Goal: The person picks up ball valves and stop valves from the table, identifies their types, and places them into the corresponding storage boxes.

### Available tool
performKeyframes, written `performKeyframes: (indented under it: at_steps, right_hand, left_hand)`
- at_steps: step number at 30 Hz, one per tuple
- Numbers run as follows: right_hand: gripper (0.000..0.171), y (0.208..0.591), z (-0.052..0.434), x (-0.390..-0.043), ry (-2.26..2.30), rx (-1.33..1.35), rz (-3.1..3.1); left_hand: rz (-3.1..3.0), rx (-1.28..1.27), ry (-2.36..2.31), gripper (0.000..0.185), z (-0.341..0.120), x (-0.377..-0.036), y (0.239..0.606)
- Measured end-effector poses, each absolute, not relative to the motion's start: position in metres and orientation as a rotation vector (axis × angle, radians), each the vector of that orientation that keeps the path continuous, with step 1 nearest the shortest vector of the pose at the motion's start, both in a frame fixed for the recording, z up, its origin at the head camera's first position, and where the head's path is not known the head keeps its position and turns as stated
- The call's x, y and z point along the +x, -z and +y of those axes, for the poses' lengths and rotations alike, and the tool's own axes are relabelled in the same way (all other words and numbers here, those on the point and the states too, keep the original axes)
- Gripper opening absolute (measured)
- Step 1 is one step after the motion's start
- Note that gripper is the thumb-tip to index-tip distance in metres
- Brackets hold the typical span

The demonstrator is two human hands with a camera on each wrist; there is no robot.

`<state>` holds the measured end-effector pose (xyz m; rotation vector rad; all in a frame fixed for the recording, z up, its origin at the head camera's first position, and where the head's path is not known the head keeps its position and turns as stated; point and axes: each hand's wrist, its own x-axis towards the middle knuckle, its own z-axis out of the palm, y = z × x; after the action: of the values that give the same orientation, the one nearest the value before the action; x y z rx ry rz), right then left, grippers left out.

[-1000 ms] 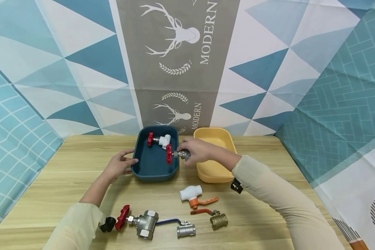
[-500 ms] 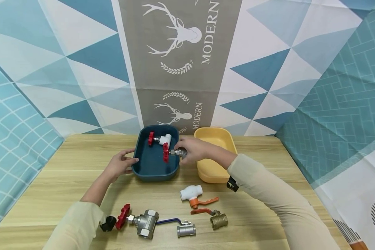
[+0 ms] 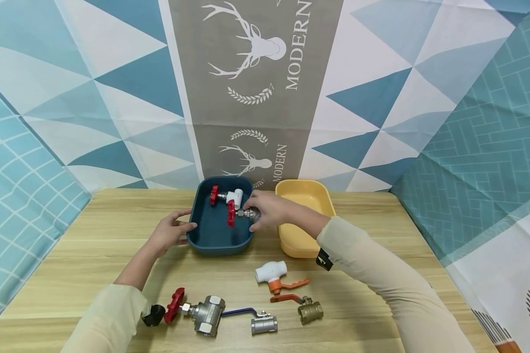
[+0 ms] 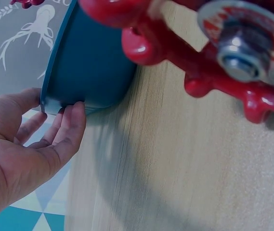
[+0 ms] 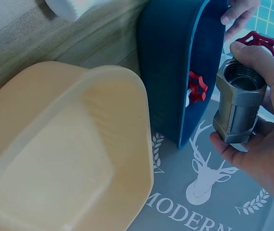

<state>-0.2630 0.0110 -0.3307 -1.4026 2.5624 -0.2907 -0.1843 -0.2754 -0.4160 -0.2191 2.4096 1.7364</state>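
My right hand (image 3: 268, 211) grips a metal gate valve (image 5: 240, 103) with a red handwheel (image 3: 231, 214) by its steel body, over the right side of a dark blue bin (image 3: 216, 238). The valve's threaded opening faces the right wrist camera. My left hand (image 3: 170, 233) pinches the bin's left wall, thumb at the rim and fingers against the outside, as the left wrist view (image 4: 45, 139) also shows. Inside the bin, toward its back, lies a white plastic valve (image 3: 234, 197) with a red handwheel.
A yellow bin (image 3: 304, 245) stands right of the blue one. In front lie a large steel gate valve (image 3: 208, 316), a blue-handled ball valve (image 3: 263, 324), a brass ball valve (image 3: 310, 312) and a white ball valve (image 3: 271, 271) with an orange lever. A patterned cloth hangs behind.
My right hand has carried the gate valve a little left, farther over the blue bin. The left hand keeps its hold on the bin's wall.
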Motion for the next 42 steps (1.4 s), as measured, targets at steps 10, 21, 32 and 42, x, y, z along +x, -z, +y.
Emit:
performKeyframes:
  at_steps: [10, 21, 32, 42]
  right_hand:
    - [0.051, 0.336, 0.004, -0.265, 0.328, -1.413, 2.547]
    - [0.054, 0.332, -0.01, -0.265, 0.28, -1.409, 2.541]
    - [0.051, 0.338, -0.022, -0.267, 0.284, -1.396, 2.532]
    - [0.052, 0.342, -0.031, -0.268, 0.322, -1.378, 2.54]
  left_hand:
    - [2.413, -0.219, -1.736, 0.06, -0.276, -0.185, 0.416]
    - [2.421, -0.233, -1.733, 0.06, -0.275, -0.184, 0.415]
    - [2.406, -0.228, -1.754, 0.059, -0.274, -0.184, 0.417]
    - [2.412, -0.23, -1.762, 0.061, -0.274, -0.185, 0.418]
